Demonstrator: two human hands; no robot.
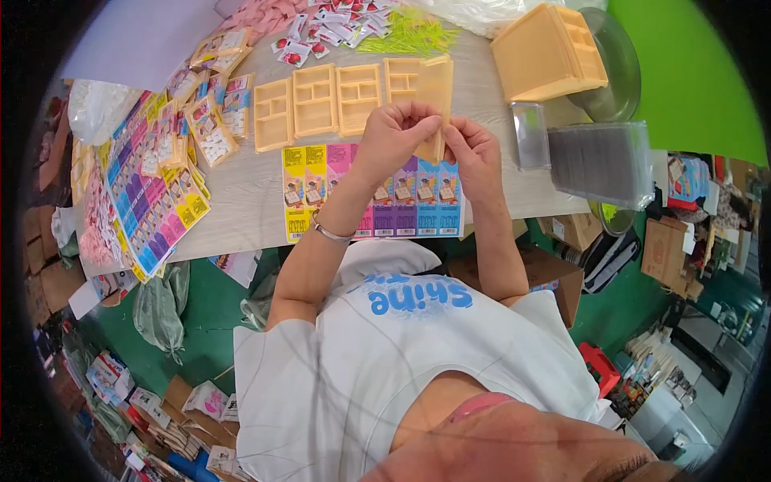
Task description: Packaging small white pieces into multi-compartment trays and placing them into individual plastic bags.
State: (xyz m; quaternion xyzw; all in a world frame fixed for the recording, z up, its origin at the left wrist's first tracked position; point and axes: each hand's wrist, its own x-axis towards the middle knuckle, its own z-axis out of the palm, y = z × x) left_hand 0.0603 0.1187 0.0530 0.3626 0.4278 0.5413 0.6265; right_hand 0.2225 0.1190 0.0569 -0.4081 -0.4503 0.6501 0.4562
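Note:
Both hands are closed on a pale yellow plastic tray (434, 83) tilted up on its edge; whether it is one tray or a few nested together, I cannot tell. My left hand (399, 132) pinches its near part from the left, and my right hand (475, 153) grips it from the right, thumbs almost meeting. Beyond my hands, flat compartment trays stand in a row: one at the left end (273, 115), two in the middle (314, 100), and one (399, 79) partly covered by the held tray. A colourful printed label sheet (405, 197) lies below my hands.
At the right are a stack of yellow trays (546, 52), a clear plastic lid (529, 136) and a row of clear cases (598, 163). Filled packs (210, 132) and more label sheets (157, 193) lie left. Small sachets (337, 24) and green sticks (409, 34) are heaped at the back.

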